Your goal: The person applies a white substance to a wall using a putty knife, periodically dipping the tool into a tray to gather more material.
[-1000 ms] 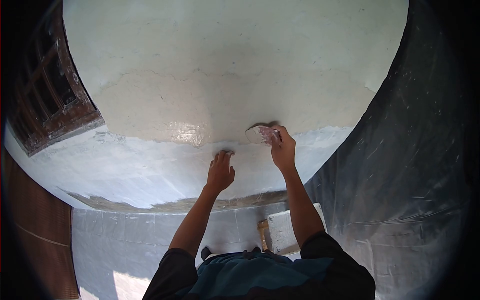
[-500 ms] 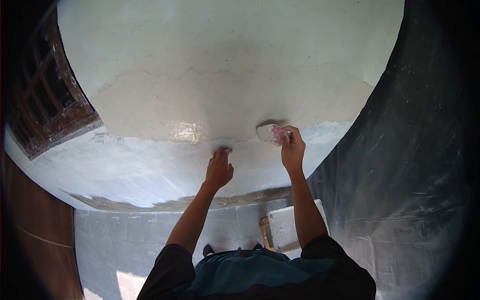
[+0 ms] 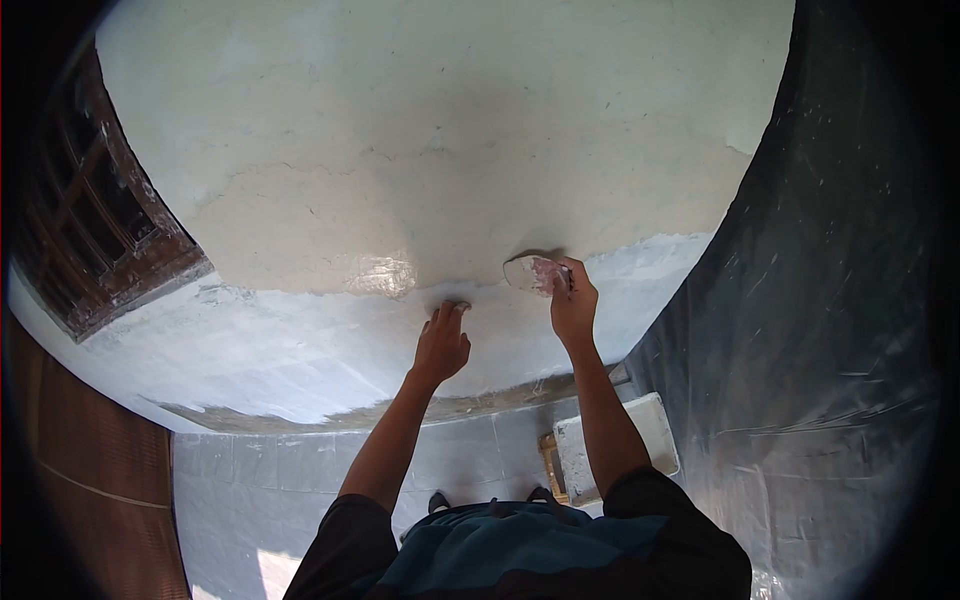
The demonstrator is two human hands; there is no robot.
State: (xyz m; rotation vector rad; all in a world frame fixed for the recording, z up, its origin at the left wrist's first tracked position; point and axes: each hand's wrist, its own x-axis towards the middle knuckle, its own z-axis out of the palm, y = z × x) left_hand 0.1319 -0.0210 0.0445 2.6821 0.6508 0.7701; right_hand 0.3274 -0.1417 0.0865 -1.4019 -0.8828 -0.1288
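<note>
My right hand [image 3: 575, 303] grips a rounded putty scraper [image 3: 524, 274], reddish and smeared with white. The scraper is at the wall [image 3: 300, 215], by the border between the beige upper surface and the white coat [image 3: 310, 335] below. To its left, my left hand [image 3: 441, 347] is at the wall just under that border. Its fingers are bent together around a small pale piece at the tips, too small to name.
A brown window frame [image 3: 130, 265] stands at the left of the wall. Dark plastic sheeting [image 3: 780, 360] hangs at the right. A white-smeared tub [image 3: 655, 435] sits near my feet beside a wooden piece [image 3: 552, 468]. Grey tiles [image 3: 270, 470] cover the floor.
The view has shifted slightly, with the floor and tub now farther right. My right hand and the scraper are a little farther left; my left hand stays near the same spot on the wall.
</note>
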